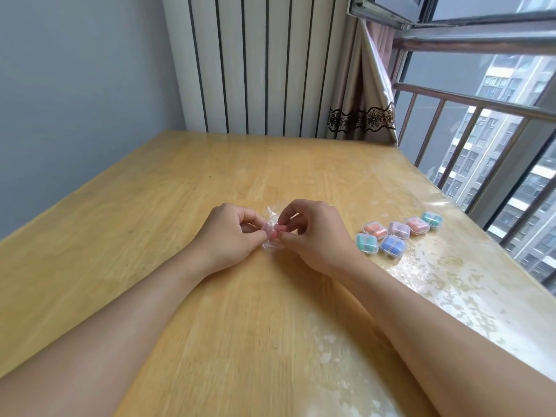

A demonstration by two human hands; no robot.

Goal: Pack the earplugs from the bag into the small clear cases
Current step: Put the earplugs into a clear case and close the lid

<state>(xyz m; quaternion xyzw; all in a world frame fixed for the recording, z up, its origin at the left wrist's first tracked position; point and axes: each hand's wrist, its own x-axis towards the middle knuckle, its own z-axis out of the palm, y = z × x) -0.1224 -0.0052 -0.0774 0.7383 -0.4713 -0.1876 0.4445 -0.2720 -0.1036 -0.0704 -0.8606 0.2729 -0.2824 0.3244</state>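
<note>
Near the middle of the frame, both bare hands met over a small clear bag (272, 233) that lay crumpled between them on the wooden table (150, 206). The left hand (231, 236) had its fingers curled inward, thumb and forefinger pinched on the bag's left side. The right hand (313, 233) was curled the same way, its fingertips nipping the bag's right side, so the plastic was gripped from both sides at once. Pale pink earplugs (275, 231) showed through the film just between the two sets of fingertips; how many there were could not be told, since the fingers covered part of them. A twisted tail of the bag stuck up behind the hands, toward the upper middle of the frame. To the right of the right hand, well apart from the bag, six small clear cases (397, 233) sat closed on the table in two loose rows slanting toward the upper right, each touching or just beside its neighbour. The nearer row held a teal case (366, 243) and a blue case (392, 247); the farther row ran orange (375, 229), lilac (398, 230), coral (417, 225) and teal again (432, 220). A clear sheet with blotchy marks covered the table's right part. At the upper right, a window with railings (481, 121) looked onto tower blocks.
</note>
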